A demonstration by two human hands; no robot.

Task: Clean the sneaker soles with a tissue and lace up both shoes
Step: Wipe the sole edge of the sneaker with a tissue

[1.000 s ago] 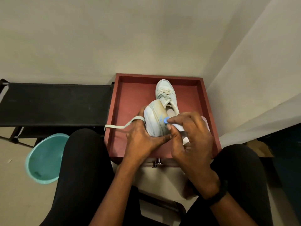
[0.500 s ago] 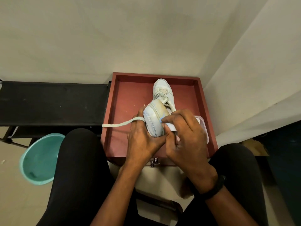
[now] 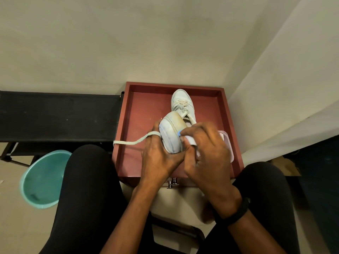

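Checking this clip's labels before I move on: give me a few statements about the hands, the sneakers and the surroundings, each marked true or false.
1. The left hand grips the held sneaker. True.
2. The right hand is empty. False: it pinches a white tissue against that sneaker's sole edge.
3. The second sneaker lies in the red tray. True.
4. The teal basin sits inside the tray. False: it stands on the floor, left of the tray.
5. A loose lace trails over the tray's left rim. True.

Single head-worn wide-angle view, looking steeply down, close above red tray [image 3: 236, 140]
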